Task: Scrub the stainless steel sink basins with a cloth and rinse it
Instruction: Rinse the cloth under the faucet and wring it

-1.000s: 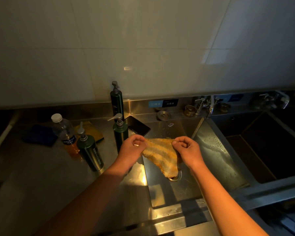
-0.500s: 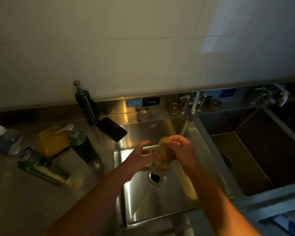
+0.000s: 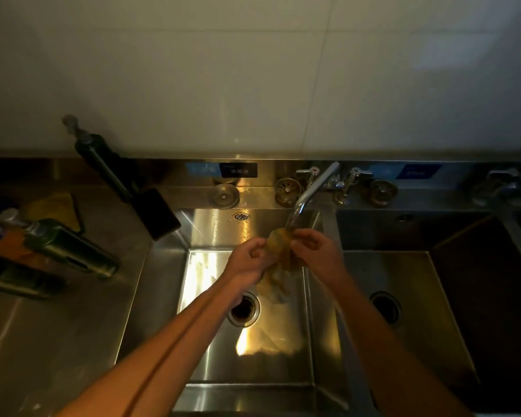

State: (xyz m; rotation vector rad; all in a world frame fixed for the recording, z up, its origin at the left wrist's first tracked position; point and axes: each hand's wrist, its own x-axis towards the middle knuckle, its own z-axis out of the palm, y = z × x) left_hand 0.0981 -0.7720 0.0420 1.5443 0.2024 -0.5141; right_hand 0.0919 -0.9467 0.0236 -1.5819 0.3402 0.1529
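Right now the fingers (image 3: 257,248) of the left hand (image 3: 245,264) are curled into one side of the cloth (image 3: 282,255), and the right hand (image 3: 318,254) pinches the other side, so both are clenched on the bunched wad. It sits directly under the mouth of the tap (image 3: 309,192), its loose tail hanging below toward the drain (image 3: 243,310) of the left basin (image 3: 268,356). Whether water runs from the tap I cannot tell. The cloth looks soft and limp. It is probably sodden, so heavier and a bit slick. Gripping the thick bunched middle, not a trailing corner, should suit wringing. Right of the tap lies the second basin (image 3: 418,296); left of it, bottles (image 3: 69,251) on the worktop (image 3: 57,341).
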